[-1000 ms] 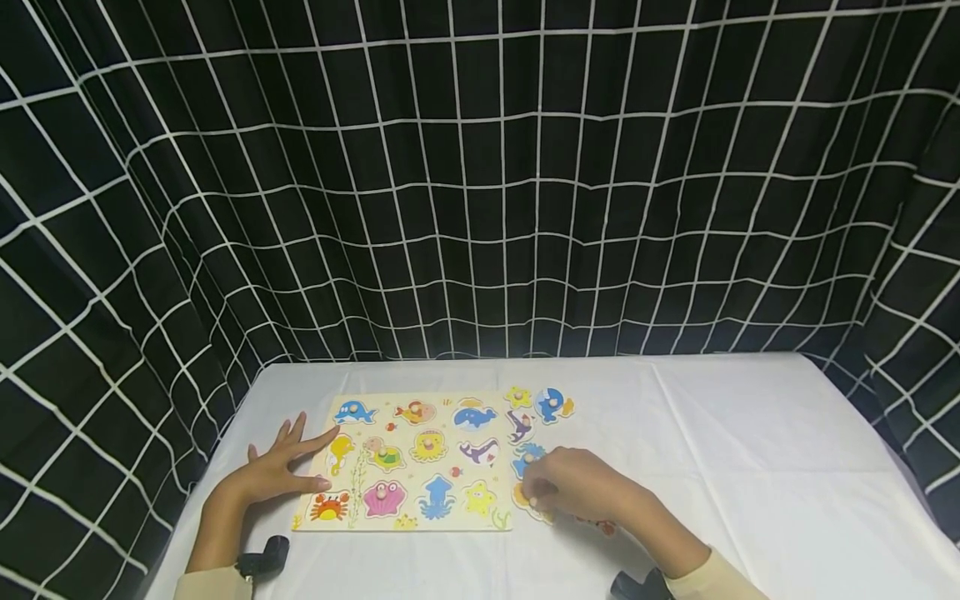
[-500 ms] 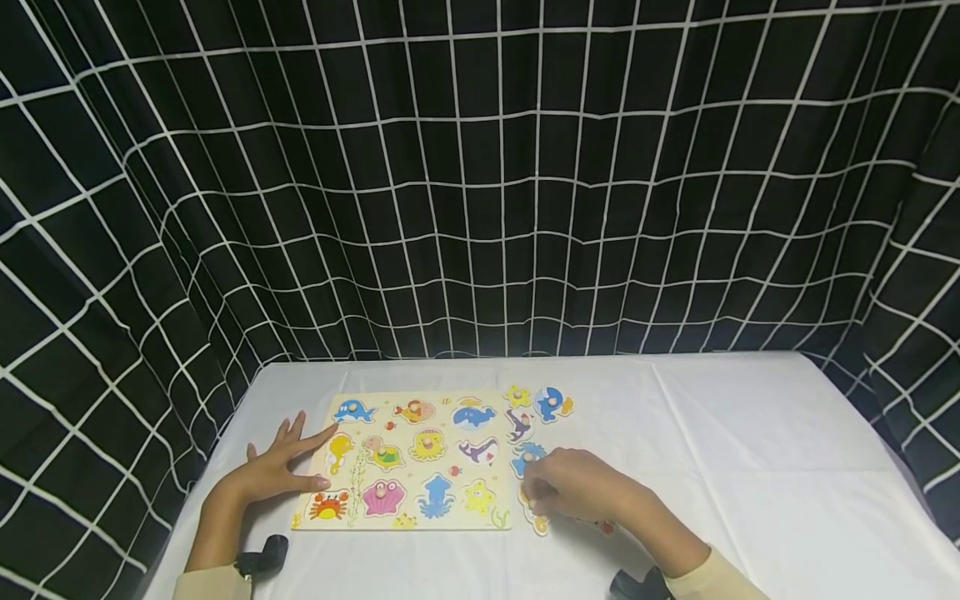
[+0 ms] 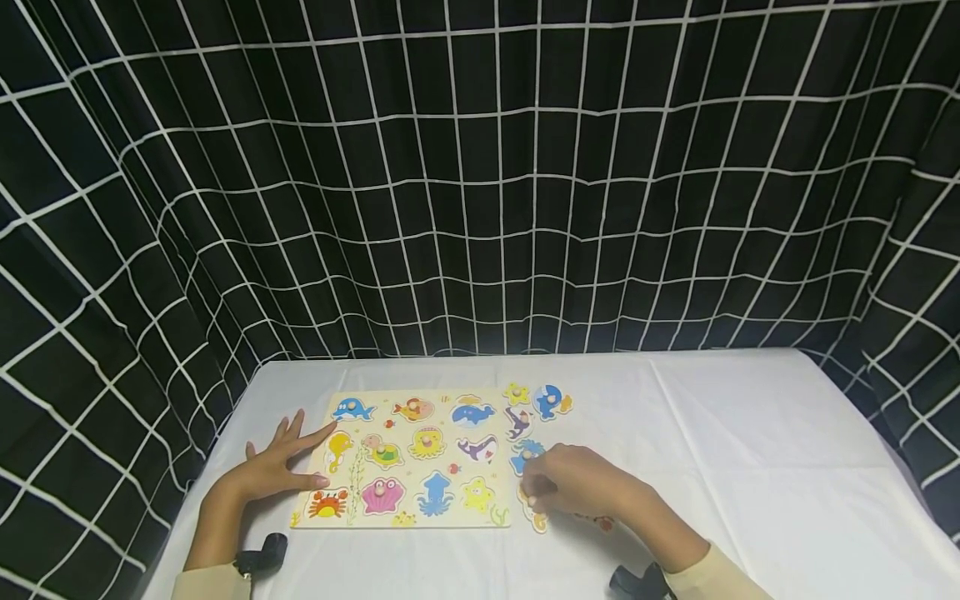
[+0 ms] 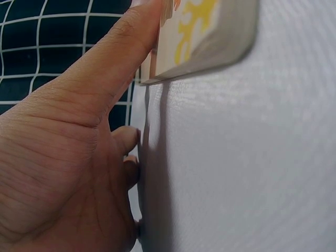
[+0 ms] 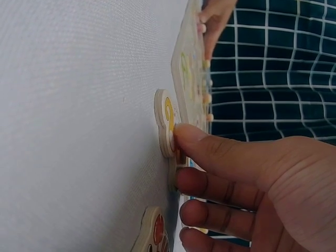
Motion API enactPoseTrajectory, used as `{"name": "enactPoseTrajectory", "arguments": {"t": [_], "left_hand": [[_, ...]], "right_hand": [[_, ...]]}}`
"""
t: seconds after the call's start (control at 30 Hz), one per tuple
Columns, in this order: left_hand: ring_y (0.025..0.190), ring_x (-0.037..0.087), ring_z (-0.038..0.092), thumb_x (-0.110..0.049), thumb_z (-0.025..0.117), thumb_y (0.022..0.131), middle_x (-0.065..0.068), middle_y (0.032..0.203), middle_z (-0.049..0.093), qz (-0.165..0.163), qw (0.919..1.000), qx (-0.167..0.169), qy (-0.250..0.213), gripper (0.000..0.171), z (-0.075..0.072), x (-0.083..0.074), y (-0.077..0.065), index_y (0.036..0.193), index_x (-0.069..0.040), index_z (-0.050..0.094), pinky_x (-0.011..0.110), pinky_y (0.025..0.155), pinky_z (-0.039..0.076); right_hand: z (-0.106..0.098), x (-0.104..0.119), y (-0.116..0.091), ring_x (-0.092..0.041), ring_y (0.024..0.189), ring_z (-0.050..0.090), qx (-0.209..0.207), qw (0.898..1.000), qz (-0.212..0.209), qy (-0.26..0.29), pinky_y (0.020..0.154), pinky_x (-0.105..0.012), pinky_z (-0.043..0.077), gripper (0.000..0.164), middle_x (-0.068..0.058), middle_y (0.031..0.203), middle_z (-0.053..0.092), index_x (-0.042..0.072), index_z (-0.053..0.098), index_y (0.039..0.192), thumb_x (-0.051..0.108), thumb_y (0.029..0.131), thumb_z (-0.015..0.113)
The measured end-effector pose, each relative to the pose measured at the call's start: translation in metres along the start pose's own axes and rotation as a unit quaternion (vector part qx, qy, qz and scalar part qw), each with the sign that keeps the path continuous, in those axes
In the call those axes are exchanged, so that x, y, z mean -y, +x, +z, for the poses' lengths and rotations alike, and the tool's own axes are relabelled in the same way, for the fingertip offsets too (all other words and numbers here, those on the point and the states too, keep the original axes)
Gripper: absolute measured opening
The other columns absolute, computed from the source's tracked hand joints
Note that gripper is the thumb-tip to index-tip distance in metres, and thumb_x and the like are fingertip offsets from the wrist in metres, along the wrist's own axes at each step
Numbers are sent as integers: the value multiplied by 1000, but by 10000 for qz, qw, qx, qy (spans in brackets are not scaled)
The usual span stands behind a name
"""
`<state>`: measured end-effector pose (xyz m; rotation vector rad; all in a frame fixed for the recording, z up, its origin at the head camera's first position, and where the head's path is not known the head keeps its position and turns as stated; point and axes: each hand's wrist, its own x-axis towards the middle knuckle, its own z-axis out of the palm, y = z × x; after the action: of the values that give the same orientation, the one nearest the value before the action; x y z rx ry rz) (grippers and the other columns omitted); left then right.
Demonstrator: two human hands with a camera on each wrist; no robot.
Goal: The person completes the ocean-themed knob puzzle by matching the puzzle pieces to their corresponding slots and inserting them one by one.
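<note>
My left hand (image 3: 262,471) rests with spread fingers at the left side of a wooden sea-animal puzzle board (image 3: 412,479). Its thumb lies on the board near the red crab (image 3: 327,504), as the left wrist view also shows at the board edge (image 4: 199,68). Off the board's right side, my right hand (image 3: 581,483) pinches a seahorse puzzle piece (image 5: 166,123) with a yellow curled tail. The thumb presses on its face; the index fingertip is hidden. Just beyond these fingers lies a blue squid piece (image 3: 527,454).
Right of the board's upper corner lie a yellow star piece (image 3: 516,393), a purple dolphin-like piece (image 3: 517,423) and a blue whale piece (image 3: 547,400). A red crab piece (image 5: 152,233) sits under my right hand. A white cloth (image 3: 712,467) covers the table, with a black grid curtain (image 3: 480,208) behind.
The seahorse piece has turned a little under my right fingers, its curled tail now showing below them. My left hand stays in place on the board.
</note>
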<state>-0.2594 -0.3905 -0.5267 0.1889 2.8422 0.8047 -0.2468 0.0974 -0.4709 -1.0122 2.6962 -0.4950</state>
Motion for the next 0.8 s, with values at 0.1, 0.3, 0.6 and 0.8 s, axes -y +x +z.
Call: {"name": "enactPoseTrajectory", "arguments": {"t": [0.1,0.3,0.6,0.8], "left_hand": [[151,51,-9,-65,81,69,25,167,3,-35,10000,66,-31,101,-3,-6,-2,155,-30,42,82,101,-18],[151,51,-11,-66,80,69,28,166,2,38,9998,110,-153,101,-9,-17,-8,155,-32,41,82,100,-19],[151,51,-8,-59,83,72,28,166,3,-119,9997,174,100,103,-11,-24,-10,157,-22,38,83,103,-14],[152,50,-9,-64,82,68,26,167,3,-81,9999,76,46,104,-6,-13,-6,156,-28,39,82,102,-17]], "right_hand": [[-1,0,0,-7,90,64,-11,10000,-42,26,95,-44,53,14,20,90,70,33,72,90,28,83,83],[-2,-1,0,-4,88,61,42,9999,15,112,96,-45,53,14,21,92,70,34,72,91,28,83,83],[0,-1,1,-7,91,64,-4,10000,-67,43,95,-45,53,14,21,89,69,32,72,91,30,83,83],[1,1,-1,-3,83,59,80,9999,-20,148,90,-40,54,12,19,91,69,33,71,90,28,85,81]]}}
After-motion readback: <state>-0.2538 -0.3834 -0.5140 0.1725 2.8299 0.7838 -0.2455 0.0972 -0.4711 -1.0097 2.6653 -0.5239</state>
